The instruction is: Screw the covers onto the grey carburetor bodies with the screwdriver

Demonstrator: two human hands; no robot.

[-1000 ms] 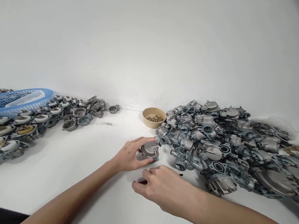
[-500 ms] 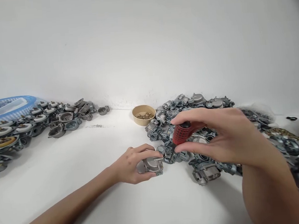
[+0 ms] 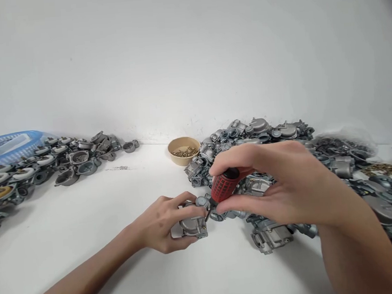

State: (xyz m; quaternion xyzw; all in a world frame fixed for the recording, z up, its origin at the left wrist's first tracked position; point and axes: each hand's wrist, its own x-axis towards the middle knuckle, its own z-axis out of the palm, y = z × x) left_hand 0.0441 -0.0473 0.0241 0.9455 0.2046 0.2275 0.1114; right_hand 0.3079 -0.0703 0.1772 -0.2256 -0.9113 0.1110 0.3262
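My left hand [image 3: 163,224] grips a grey metal carburetor body [image 3: 193,224] that rests on the white table [image 3: 129,243]. My right hand [image 3: 280,183] holds a screwdriver with a red ribbed handle [image 3: 224,184], its shaft angled down to the left. The tip touches the top right of the carburetor body. A large heap of grey carburetor bodies [image 3: 286,171] lies just behind and to the right of both hands.
A tan bowl of small brass screws [image 3: 183,150] stands by the wall. At the left lie more carburetor parts [image 3: 48,163] with white floats and a blue plastic basket [image 3: 6,148]. Brass bits [image 3: 386,170] lie far right.
My right hand picked the red screwdriver up off the table and brought its tip down onto the carburetor body. My left hand drew the body slightly nearer.
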